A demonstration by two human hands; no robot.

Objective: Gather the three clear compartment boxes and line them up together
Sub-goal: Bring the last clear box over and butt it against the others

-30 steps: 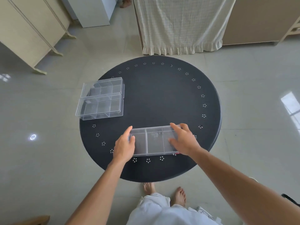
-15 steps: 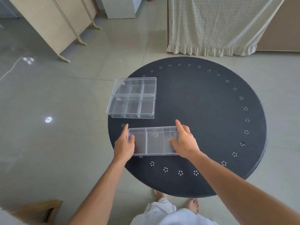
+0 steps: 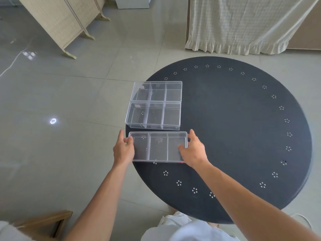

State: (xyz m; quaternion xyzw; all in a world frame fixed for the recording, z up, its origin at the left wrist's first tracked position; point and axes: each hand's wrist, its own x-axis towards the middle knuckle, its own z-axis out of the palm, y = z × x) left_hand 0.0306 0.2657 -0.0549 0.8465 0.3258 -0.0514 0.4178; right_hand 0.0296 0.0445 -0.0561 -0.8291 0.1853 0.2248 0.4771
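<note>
- The round black desk (image 3: 243, 136) carries all three clear compartment boxes along its left edge; small white dot clusters ring its rim.
- Both bare forearms reach up from the bottom of the view and converge on the nearest box, the left one almost straight ahead, the right one angled in from the lower right.
- The far box (image 3: 157, 91) and the middle box (image 3: 153, 115) lie flat with their long sides touching, each split into three cells, both overhanging the desk's left edge a little.
- The near box (image 3: 158, 146), also three-celled, sits just beside the middle box, a thin strip of desk showing between them.
- The left hand (image 3: 123, 150) clasps the near box's left end, thumb on the top rim and fingers curled round the side.
- The right hand (image 3: 192, 150) grips the box's right end, thumb laid over the rightmost cell, index finger stretched along the far corner.
</note>
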